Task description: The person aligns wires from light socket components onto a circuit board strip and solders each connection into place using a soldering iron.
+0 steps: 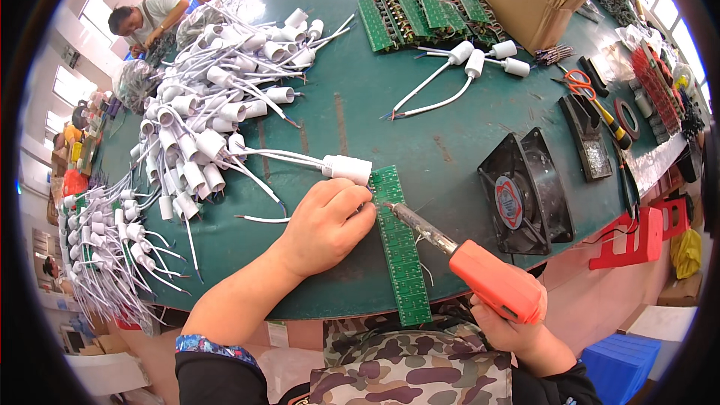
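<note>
My left hand (330,217) is closed in a pinch at the left edge of a long green circuit board (405,270); whatever is between its fingertips is hidden. A white lamp holder (349,169) with white cables lies right against its knuckles, by the board's far end. In my right hand (517,330) is a soldering gun (499,281) with a red-orange body. Its metal tip meets the board near my left fingertips. The board lies lengthwise on the green table (330,120), its near end reaching past the table edge.
A large heap of white lamp holders (202,112) with cables covers the left side, several more (474,64) lying ahead. Stacked circuit boards (427,11) and a cardboard box (529,0) stand far off. A black fan (525,195), soldering stand (585,139) and scissors (579,84) sit right. Another person (146,22) works far left.
</note>
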A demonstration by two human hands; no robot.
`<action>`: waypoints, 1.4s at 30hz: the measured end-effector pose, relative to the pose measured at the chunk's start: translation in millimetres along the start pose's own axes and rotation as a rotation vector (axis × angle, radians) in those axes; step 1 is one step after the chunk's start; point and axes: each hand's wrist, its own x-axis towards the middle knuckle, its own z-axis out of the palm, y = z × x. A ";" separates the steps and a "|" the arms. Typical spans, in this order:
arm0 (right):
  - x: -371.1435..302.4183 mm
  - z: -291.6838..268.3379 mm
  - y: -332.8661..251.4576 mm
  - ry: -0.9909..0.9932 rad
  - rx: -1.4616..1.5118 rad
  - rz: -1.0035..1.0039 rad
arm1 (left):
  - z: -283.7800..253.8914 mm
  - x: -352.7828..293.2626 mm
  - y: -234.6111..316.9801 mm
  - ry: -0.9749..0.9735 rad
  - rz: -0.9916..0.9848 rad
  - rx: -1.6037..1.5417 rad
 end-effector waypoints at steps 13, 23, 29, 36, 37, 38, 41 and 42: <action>1.4 10.8 7.7 0.036 0.001 -0.025 | -0.4 1.1 1.7 0.007 -0.016 0.004; 7.0 12.4 4.3 0.028 0.004 -0.027 | -0.2 0.4 1.5 0.006 -0.018 0.010; 4.1 12.6 6.5 0.052 0.007 -0.032 | -0.3 0.6 1.4 0.005 -0.017 0.009; -1.4 2.4 4.0 0.044 0.035 0.012 | -0.6 1.4 2.4 0.016 -0.016 0.011; -1.9 1.2 3.7 0.050 0.045 0.009 | -0.2 1.2 2.7 0.015 -0.018 0.016; -3.4 0.6 4.1 0.052 0.044 0.009 | -0.3 1.5 2.8 0.015 -0.016 0.016; -6.9 -1.2 4.2 0.076 0.052 -0.005 | -0.5 1.9 3.6 0.008 -0.018 0.026; -5.9 -2.6 2.8 0.057 0.049 0.002 | -0.6 1.3 3.9 0.009 -0.024 0.029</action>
